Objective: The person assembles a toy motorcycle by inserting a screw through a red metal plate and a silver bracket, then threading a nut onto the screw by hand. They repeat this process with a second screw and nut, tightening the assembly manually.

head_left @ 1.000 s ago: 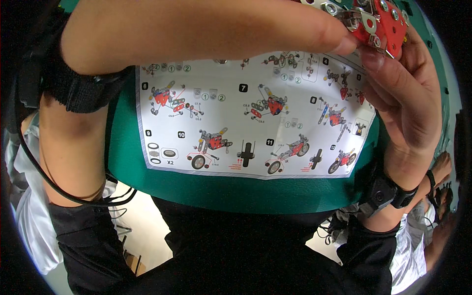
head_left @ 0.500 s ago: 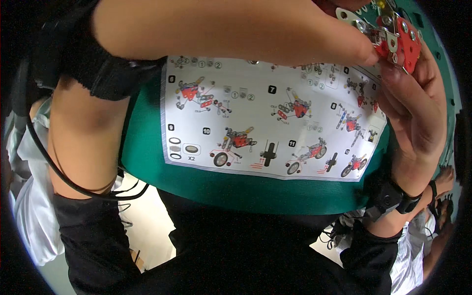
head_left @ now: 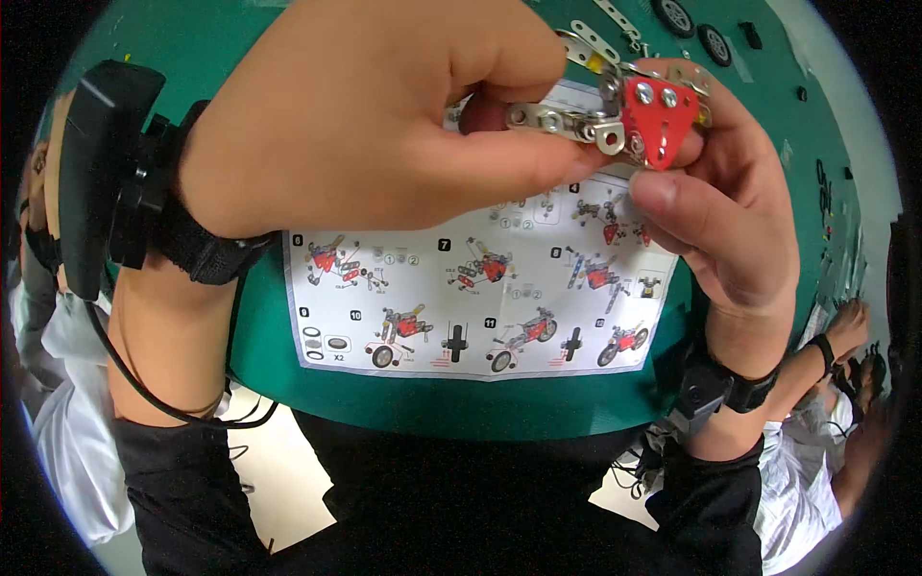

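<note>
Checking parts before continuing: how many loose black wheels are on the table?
2: one wheel at the top edge, right of centre; another wheel just below and right. The left hand may hide more.

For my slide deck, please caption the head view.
Left hand and right hand hold a red-and-silver metal model above an instruction sheet on a green table.

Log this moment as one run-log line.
left hand: pinching metal strip; right hand: holding red plate; instruction sheet: on green table, below hands; two wheels: table's far right
</note>
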`<state>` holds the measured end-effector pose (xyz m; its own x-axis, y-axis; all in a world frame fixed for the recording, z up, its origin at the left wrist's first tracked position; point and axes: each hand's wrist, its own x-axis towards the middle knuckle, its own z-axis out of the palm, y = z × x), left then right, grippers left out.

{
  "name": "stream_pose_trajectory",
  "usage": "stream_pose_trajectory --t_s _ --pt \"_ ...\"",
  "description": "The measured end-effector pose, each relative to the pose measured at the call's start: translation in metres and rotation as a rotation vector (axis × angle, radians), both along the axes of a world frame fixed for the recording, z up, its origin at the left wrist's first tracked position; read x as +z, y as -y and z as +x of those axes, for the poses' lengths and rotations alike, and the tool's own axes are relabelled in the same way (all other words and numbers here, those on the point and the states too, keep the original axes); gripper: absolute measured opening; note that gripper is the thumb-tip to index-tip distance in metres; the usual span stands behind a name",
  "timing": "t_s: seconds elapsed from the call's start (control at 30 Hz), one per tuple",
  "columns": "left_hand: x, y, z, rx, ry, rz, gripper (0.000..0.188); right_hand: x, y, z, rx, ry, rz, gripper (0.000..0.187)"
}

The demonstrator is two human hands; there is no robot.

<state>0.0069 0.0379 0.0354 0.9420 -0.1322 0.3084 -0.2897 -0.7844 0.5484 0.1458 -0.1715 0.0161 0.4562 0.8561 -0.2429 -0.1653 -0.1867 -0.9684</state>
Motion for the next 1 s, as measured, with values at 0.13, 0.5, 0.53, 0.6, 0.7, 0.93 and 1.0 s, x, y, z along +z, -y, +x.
stream_pose_trajectory --t_s 0.13,0.5,0.53,0.6,0.7,0.93,1.0 --pt "-0.02 -0.003 -0.002 -0.025 0.047 -0.082 0.039 0.008 -0.007 -0.004 0.037 0.003 -0.055 0.065" --pt "-0.013 -0.004 -0.001 0.007 0.008 -0.066 0.034 0.011 -0.012 -0.002 0.086 -0.035 -0.041 0.046" --pt "-0.013 -0.004 -0.001 0.011 0.021 -0.062 0.034 0.013 -0.012 -0.001 0.093 -0.058 -0.053 0.046" --pt "-0.015 -0.003 -0.001 0.005 0.026 -0.067 0.034 0.013 -0.012 -0.001 0.102 -0.083 -0.062 0.046" --pt "-0.014 0.0 -0.003 0.048 -0.007 -0.047 0.035 0.01 -0.012 -0.002 0.083 -0.039 -0.069 0.045" --pt "-0.011 -0.003 -0.002 0.127 -0.013 -0.199 0.035 0.008 -0.01 -0.001 0.008 0.035 -0.084 0.045" --pt "-0.008 0.002 -0.004 0.161 0.0 -0.101 0.034 0.007 -0.011 -0.001 0.024 0.022 -0.084 0.046"
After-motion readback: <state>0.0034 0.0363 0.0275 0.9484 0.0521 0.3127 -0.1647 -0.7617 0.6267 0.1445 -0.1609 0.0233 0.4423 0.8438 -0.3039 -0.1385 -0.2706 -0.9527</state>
